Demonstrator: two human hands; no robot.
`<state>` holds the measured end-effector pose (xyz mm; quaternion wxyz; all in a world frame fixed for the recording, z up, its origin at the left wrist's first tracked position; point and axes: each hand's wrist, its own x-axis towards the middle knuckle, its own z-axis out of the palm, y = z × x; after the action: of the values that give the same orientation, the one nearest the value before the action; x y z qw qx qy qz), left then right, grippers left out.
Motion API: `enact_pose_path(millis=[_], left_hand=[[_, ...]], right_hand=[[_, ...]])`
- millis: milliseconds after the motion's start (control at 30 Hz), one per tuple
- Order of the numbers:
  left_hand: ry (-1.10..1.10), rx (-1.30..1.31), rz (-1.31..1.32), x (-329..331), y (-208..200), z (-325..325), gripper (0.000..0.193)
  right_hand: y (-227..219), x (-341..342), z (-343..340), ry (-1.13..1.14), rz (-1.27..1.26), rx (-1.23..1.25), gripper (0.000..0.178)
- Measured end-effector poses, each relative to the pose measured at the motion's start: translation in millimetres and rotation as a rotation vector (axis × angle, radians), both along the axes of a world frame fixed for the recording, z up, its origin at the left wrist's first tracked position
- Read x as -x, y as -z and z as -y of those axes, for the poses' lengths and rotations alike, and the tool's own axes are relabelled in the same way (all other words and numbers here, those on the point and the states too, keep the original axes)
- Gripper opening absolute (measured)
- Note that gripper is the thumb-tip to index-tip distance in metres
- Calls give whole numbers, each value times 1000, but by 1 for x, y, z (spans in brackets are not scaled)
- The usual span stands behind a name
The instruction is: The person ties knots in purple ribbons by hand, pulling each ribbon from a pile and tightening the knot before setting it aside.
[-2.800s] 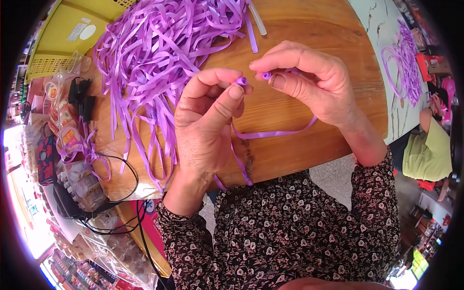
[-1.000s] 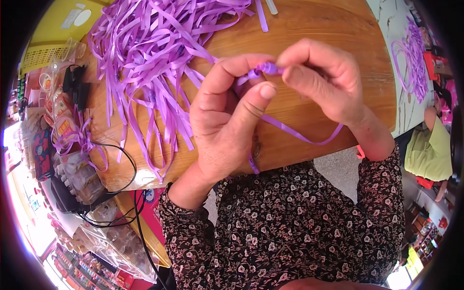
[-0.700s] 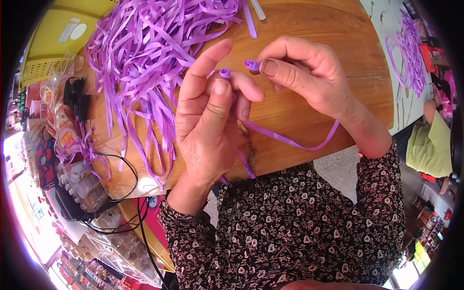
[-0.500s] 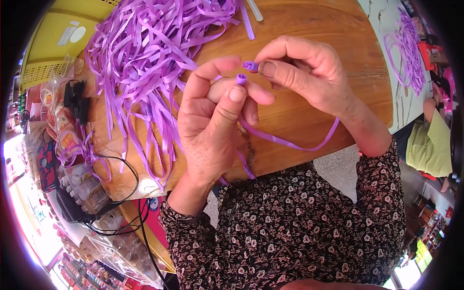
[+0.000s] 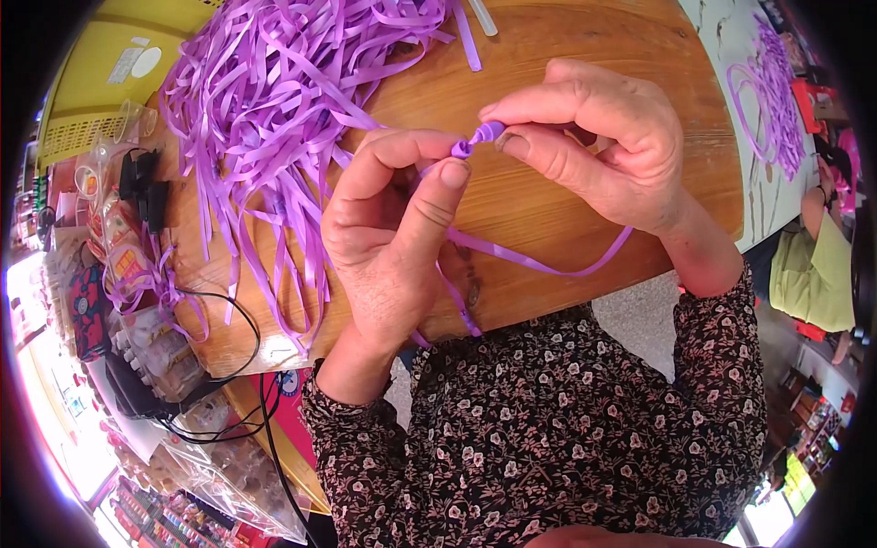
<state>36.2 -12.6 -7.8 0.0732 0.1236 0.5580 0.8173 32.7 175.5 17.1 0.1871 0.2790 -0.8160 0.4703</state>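
Between thumb and forefinger, my left hand [image 5: 384,242] pinches a small purple plastic connector piece [image 5: 460,149] with an open end facing up. My right hand [image 5: 603,137] grips the matching purple plug piece [image 5: 491,132] by its far end. Its narrow tip meets the mouth of the left piece at a slant; whether it has gone in, I cannot tell. A purple ribbon [image 5: 548,270] hangs in a loop below the hands, over the wooden table [image 5: 639,55]. Beyond my left hand lies a large tangled pile of purple ribbons [image 5: 283,100], some trailing towards the near edge.
A yellow plastic basket [image 5: 105,78] stands at the far left. Clear bags [image 5: 164,356] and black cables [image 5: 242,306] crowd the table's left side. Another purple ribbon bundle [image 5: 776,100] lies on a white marbled surface at right, near a person in yellow-green clothing [image 5: 813,283].
The two connector pieces, apart before, now touch tip to mouth. My left forefinger has curled in to pinch its piece, and my right hand has shifted slightly right, turning the plug towards it.
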Motion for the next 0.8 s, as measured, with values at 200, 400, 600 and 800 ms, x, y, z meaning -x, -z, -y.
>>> enact_pose_path(millis=[200, 400, 600, 800], left_hand=[[-58, 126, -101, 1, 1, 0, 12], [-82, 186, -165, 1, 2, 0, 13], [-79, 236, -221, 0, 2, -1, 14], [-80, 286, -275, 0, 1, 0, 14]], right_hand=[[2, 4, -2, -2, -186, -85, 26], [3, 2, -2, -17, -213, -112, 27], [2, 1, -4, -16, -255, -136, 28], [5, 3, -3, -30, -362, -163, 30]])
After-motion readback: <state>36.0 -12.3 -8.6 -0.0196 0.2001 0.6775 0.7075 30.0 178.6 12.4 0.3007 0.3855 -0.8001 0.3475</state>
